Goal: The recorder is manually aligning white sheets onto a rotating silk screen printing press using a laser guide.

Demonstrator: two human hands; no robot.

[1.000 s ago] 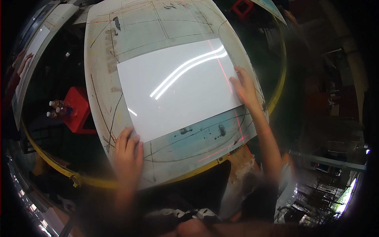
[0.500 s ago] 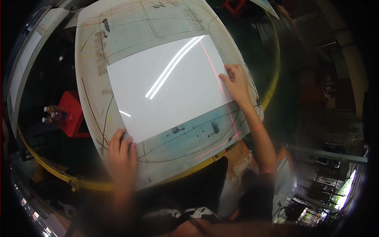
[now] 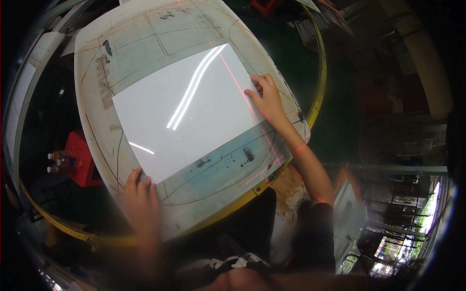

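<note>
A glossy white sheet (image 3: 194, 104) lies on a pale, worn work board (image 3: 167, 220) with dark drawn lines and smudges. My right hand (image 3: 267, 101) is at the sheet's right edge, the thumb on top and the other fingers curled at the rim, closed on it. At the near left corner of the sheet rests my left hand (image 3: 141, 199). Its fingers are stretched out and slightly bent, the tips touching the corner and the board. A thin red light line crosses the sheet near its right side, and bright lamp reflections show on its surface.
A yellow rail (image 3: 221, 209) curves around the board. To the left, a red stool (image 3: 85, 160) stands lower down with several capped bottles (image 3: 60, 161) on it. Another pale board (image 3: 22, 104) lies at the far left. Stacked panels (image 3: 308, 36) are at the far right.
The whole view has shifted and turned slightly, so the board and sheet appear further left. Both hands keep their places at the sheet's edges; the sheet shows no clear movement on the board.
</note>
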